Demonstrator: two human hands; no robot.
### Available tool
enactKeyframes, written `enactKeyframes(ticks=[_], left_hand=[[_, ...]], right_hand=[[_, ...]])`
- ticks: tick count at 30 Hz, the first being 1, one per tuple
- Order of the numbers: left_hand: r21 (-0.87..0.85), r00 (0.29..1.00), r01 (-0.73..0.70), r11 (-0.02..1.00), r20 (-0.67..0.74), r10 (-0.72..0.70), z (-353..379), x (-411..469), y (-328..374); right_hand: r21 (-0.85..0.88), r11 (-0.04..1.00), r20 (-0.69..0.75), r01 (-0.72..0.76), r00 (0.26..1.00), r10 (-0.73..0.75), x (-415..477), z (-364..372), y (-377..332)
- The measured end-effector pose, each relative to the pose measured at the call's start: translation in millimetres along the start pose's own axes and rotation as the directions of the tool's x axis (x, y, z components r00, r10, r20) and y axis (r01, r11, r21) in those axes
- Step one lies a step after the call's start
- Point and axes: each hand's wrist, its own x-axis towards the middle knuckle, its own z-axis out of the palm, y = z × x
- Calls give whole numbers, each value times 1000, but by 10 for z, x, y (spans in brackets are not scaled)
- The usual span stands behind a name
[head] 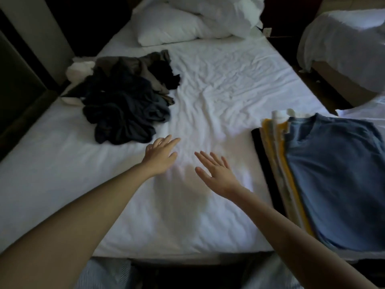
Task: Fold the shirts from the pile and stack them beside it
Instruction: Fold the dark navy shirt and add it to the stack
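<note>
A heap of crumpled dark shirts (pixel 127 97), navy, black and brownish, lies on the left half of the white bed sheet (pixel 218 90). At the right edge of the bed stands a stack of folded shirts (pixel 333 174) with a blue one on top and yellow, white and black layers showing at its left side. My left hand (pixel 161 156) hovers over the sheet with fingers straight, just below and right of the heap, holding nothing. My right hand (pixel 214 171) is spread open over the middle of the sheet, left of the stack, also empty.
White pillows (pixel 187 21) are piled at the head of the bed. A white cloth (pixel 80 69) lies at the heap's far left. A second bed (pixel 343 49) with white bedding stands to the right across a narrow gap. Dark furniture lines the left side.
</note>
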Motion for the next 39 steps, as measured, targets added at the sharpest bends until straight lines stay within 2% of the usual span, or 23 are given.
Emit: enactKeyframes(ticks=[3,6,10,13,16,20,24,30,33,36,39], left_hand=[[-31,989,134,991,-63,-135,36,3,-393],[-163,934,285,945,-172,-312,92,34,-760],[-336,855,358,871,-258,-451,223,151,-1100],[-293,806,408,865,-329,-492,361,246,-1126],[-315,751,407,858,-419,-510,412,306,-1130],[-343,662,244,907,-625,-414,428,257,-1150],[-274,679,97,957,-684,-265,526,-14,-977],[-324,691,38,945,-675,-259,619,-332,-673],[-444,748,-12,896,-598,-287,705,-538,-486],[-543,828,28,839,-457,-324,687,-721,-380],[-595,908,31,803,-320,-272,664,-938,-290]], right_hand=[[-63,998,-27,12,1000,-14,291,224,-95],[-167,986,-60,-1,998,-9,462,425,-64],[-244,969,-103,-33,995,8,502,572,6],[-274,961,-99,-39,995,12,512,572,11],[-295,954,-91,-48,996,22,504,589,6],[-288,957,-100,-38,995,9,505,600,29],[-307,951,-100,-41,995,10,487,600,27],[-298,954,-52,-18,999,3,353,585,-140],[-273,960,-9,65,997,-70,241,605,-269],[-280,946,17,165,986,-167,240,574,-425],[-313,900,6,302,949,-316,265,495,-608]])
